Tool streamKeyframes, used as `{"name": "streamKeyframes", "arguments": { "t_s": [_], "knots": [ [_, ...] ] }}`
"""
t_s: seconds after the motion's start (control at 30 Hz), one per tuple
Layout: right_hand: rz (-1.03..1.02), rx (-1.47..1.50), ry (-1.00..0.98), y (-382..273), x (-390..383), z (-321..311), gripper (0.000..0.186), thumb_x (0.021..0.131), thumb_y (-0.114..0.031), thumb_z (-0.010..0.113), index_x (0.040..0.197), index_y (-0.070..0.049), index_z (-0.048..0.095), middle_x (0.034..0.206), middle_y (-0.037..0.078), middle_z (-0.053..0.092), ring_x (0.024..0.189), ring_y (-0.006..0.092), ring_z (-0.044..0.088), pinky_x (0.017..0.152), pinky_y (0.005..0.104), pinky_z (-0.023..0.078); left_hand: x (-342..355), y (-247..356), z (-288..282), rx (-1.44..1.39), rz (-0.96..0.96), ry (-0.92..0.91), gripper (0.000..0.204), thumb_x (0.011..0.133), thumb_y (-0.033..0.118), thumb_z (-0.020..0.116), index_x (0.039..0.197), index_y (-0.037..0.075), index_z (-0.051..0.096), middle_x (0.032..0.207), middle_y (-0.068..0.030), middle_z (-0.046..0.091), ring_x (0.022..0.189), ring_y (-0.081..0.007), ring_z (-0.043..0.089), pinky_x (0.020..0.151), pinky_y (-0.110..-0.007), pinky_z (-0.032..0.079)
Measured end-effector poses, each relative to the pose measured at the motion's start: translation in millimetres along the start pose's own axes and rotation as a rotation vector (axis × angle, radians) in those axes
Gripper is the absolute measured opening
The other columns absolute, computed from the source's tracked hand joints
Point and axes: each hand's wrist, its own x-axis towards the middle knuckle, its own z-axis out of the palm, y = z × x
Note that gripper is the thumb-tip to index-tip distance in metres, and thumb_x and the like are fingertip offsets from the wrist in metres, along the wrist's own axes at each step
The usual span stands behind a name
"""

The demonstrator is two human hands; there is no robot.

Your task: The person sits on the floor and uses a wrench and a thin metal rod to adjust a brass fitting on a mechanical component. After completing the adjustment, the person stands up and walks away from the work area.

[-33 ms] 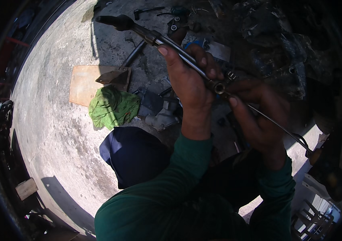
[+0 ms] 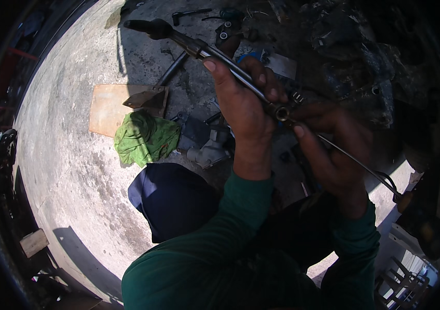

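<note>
A long steel shaft with a dark tapered end crosses the upper middle diagonally. My left hand is wrapped round it, thumb along its near side. At its lower right end is a small metal ring. My right hand has thumb and fingers closed at that end, beside a thin metal rod or wire that runs down-right toward a dark object. Whether its fingertips pinch the shaft, the ring or the thin rod is unclear.
A green rag lies by a tan board and grey cast part on concrete. A metal tube and scattered tools lie beyond. My navy-clad knee is below; a wooden block is at lower left.
</note>
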Motion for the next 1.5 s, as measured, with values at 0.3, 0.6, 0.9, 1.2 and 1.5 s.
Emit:
{"name": "streamKeyframes", "arguments": {
  "t_s": [0.3,0.6,0.9,1.2,1.5],
  "knots": [
    [0.000,-0.013,0.004,0.9,1.4,0.5,0.011,0.082,0.005,0.071,0.089,0.001,0.064,0.088,0.014,0.070,0.077,0.0228,0.072,0.066,0.0324,0.055,2.3,-0.2,1.7,0.004,-0.016,0.002,0.077,0.098,0.070,0.036,0.137,0.004,0.039,0.068,-0.0015,0.044,0.048,-0.0117,0.044,0.043,-0.029,0.042],
    [-0.015,0.003,-0.001,5.8,1.2,0.8,0.011,0.082,0.005,0.071,0.089,0.001,0.063,0.086,0.014,0.070,0.075,0.0229,0.071,0.065,0.0327,0.055,3.9,-3.2,0.0,-0.022,-0.022,0.008,0.080,0.098,0.070,0.036,0.143,0.003,0.033,0.064,-0.0005,0.043,0.045,-0.0111,0.046,0.039,-0.028,0.044],
    [-0.002,0.003,0.003,4.3,1.3,1.7,0.011,0.082,0.005,0.071,0.089,0.001,0.063,0.087,0.014,0.070,0.075,0.0233,0.071,0.065,0.0327,0.055,3.1,-2.1,-0.3,-0.001,-0.022,0.000,0.078,0.098,0.070,0.036,0.138,0.004,0.037,0.067,-0.0014,0.044,0.047,-0.0116,0.045,0.042,-0.029,0.044],
    [-0.010,-0.005,0.000,4.1,2.6,1.5,0.011,0.082,0.005,0.070,0.090,0.001,0.064,0.087,0.014,0.070,0.075,0.0231,0.071,0.065,0.0325,0.055,3.2,-1.2,0.1,0.018,-0.019,-0.005,0.077,0.097,0.072,0.037,0.135,0.005,0.041,0.068,-0.0015,0.044,0.048,-0.0120,0.045,0.042,-0.029,0.042],
    [-0.025,-0.015,-0.013,4.1,4.4,0.3,0.011,0.082,0.004,0.070,0.090,0.001,0.063,0.086,0.014,0.070,0.075,0.0231,0.071,0.065,0.0331,0.055,3.3,-0.3,0.8,0.013,-0.023,0.000,0.076,0.098,0.070,0.035,0.136,0.004,0.040,0.068,-0.0017,0.044,0.048,-0.0118,0.044,0.042,-0.029,0.042]
  ]
}}
